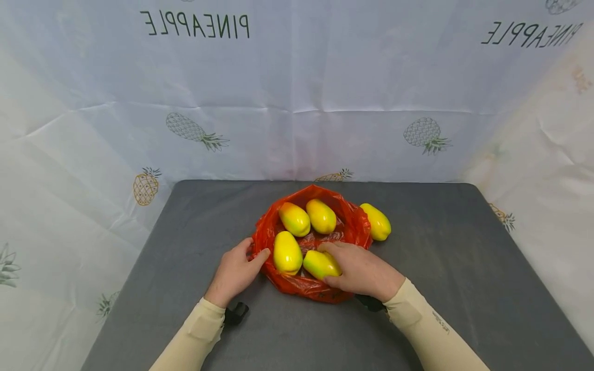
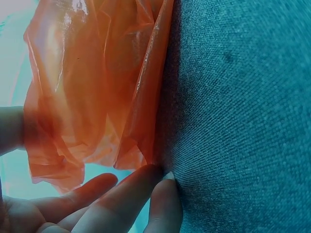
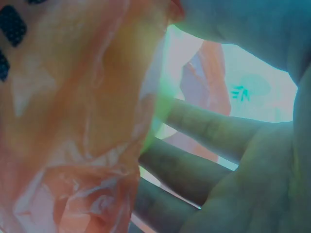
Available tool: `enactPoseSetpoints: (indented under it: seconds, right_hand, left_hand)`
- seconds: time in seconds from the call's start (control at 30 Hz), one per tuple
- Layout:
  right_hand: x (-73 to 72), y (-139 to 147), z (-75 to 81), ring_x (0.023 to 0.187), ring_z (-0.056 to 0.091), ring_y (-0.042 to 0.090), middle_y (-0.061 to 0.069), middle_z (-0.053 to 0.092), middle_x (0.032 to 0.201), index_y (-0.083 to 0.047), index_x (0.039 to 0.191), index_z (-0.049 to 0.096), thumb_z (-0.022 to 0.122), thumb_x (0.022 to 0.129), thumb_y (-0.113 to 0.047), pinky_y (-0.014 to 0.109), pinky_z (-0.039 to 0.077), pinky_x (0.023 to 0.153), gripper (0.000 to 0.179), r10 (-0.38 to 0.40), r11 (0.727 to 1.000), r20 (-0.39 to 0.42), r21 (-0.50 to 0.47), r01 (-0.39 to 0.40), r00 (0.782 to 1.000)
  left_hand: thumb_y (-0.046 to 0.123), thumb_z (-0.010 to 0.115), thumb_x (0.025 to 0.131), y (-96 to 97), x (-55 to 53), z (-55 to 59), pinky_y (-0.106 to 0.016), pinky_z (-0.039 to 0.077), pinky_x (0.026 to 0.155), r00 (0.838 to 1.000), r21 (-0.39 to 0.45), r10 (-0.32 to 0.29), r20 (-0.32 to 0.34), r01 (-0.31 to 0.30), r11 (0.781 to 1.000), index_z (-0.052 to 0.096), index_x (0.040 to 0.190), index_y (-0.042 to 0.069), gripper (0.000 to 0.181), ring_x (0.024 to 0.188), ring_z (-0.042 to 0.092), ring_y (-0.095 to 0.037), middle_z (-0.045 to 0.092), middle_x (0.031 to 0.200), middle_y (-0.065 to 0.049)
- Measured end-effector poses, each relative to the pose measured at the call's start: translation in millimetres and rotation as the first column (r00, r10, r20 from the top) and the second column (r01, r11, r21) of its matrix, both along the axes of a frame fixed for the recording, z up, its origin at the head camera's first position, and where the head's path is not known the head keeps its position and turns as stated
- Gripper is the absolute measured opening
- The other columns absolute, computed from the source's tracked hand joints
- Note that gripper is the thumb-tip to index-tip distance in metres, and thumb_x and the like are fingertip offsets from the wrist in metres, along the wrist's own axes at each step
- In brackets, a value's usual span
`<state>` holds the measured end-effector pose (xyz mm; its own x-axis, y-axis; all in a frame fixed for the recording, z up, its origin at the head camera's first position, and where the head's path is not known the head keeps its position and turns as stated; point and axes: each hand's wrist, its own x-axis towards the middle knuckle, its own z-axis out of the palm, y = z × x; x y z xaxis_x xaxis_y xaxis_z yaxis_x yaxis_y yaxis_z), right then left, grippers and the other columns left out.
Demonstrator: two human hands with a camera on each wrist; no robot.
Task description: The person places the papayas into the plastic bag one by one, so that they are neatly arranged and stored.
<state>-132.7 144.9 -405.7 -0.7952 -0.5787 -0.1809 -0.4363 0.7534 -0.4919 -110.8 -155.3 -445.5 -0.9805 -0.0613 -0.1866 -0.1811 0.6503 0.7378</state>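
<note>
A red plastic bag (image 1: pixel 310 291) stands on the table with its mouth spread wide. Inside it lie several glossy yellow mangoes, among them one at the left (image 1: pixel 287 252) and one at the back (image 1: pixel 321 216). My right hand (image 1: pixel 364 268) reaches over the bag's right rim and grips a yellow-green mango (image 1: pixel 320 265) at the front. At the left rim, my left hand (image 1: pixel 237 270) holds the bag, thumb over the inside and fingers outside. The left wrist view shows those fingers (image 2: pixel 112 204) low by the bag and the table. Bag film hides most of the gripped mango in the right wrist view.
Another yellow mango (image 1: pixel 377 222) lies outside the bag, against its right side. The dark grey table (image 1: pixel 464 288) extends to both sides. Behind it hangs a pale cloth (image 1: pixel 297 67) printed with pineapples.
</note>
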Motion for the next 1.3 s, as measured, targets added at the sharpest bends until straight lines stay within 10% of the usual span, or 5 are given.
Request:
enactPoseSetpoints:
  seconds: [0.27,0.53,0.77,1.3]
  right_hand:
    - [-7.9,12.2,19.7,0.127,0.069,0.024,0.004,0.069,0.146,-0.014,0.149,0.062,0.081,0.097,-0.037,0.049,0.058,0.110,0.059,-0.064,0.991,-0.076,-0.121,0.054,0.995]
    - [-28.9,45.6,30.4,0.129,0.069,0.031,0.007,0.067,0.148,-0.018,0.153,0.059,0.073,0.103,-0.044,0.059,0.059,0.105,0.058,-0.300,0.928,-0.136,-0.271,0.255,0.944]
    - [-43.3,76.0,17.0,0.136,0.062,0.042,0.018,0.062,0.154,-0.012,0.157,0.053,0.067,0.106,-0.043,0.063,0.054,0.112,0.061,-0.455,0.866,-0.102,-0.282,0.412,0.885]
    - [-69.1,97.5,-23.5,0.142,0.056,0.050,0.028,0.049,0.163,-0.004,0.165,0.040,0.058,0.109,-0.051,0.066,0.049,0.115,0.075,-0.561,0.812,0.007,-0.187,0.552,0.828]
  left_hand:
    - [0.042,0.070,0.102,0.7,0.2,-0.7,-0.029,0.054,0.070,1.000,0.000,0.000,0.006,0.000,1.000,0.065,0.139,0.012,0.048,0.081,0.062,-0.018,0.077,0.122,-0.008]
    - [0.044,0.070,0.102,1.5,0.7,-2.2,-0.040,0.064,0.085,1.000,-0.015,0.010,0.017,-0.009,1.000,0.062,0.144,0.011,0.054,0.097,0.070,-0.021,0.074,0.136,-0.010]
    - [0.044,0.070,0.102,3.6,1.1,-1.8,-0.037,0.063,0.082,1.000,-0.004,0.005,0.020,-0.005,1.000,0.062,0.144,0.011,0.054,0.093,0.068,-0.020,0.075,0.134,-0.010]
    - [0.046,0.068,0.103,1.9,0.9,-1.6,-0.041,0.063,0.088,1.000,-0.021,-0.002,0.015,0.002,1.000,0.062,0.145,0.012,0.054,0.102,0.071,-0.023,0.072,0.142,-0.013]
